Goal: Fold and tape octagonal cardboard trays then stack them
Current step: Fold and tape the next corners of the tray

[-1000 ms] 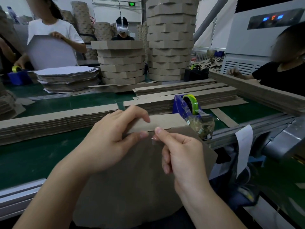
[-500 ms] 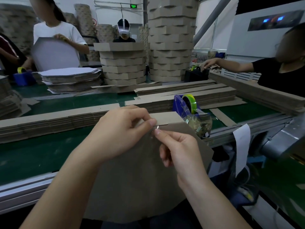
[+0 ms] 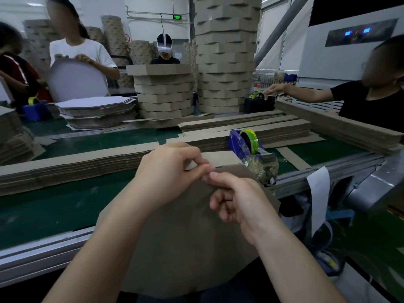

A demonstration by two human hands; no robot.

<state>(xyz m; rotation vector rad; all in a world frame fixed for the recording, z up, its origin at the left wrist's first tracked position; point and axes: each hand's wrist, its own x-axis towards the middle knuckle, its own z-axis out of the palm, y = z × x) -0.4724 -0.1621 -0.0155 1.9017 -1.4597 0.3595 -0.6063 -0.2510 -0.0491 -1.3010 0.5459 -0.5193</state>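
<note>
Now L hand & R hand both pinch cardboard tray at far edge, running left-right.

Moderate, even indoor light; daylight admitted through windows upper right. Soft shadow thrown over cardboard tray. Straight lines bent at edges. Lower corners darkened. Background softened.

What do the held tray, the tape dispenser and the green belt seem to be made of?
Held tray: matte grey-brown cardboard, folded flap with a raw cut edge. Tape dispenser: likely blue plastic, slightly glossy. Belt: dark green, smooth, faint sheen; probably rubber or PVC.
</note>
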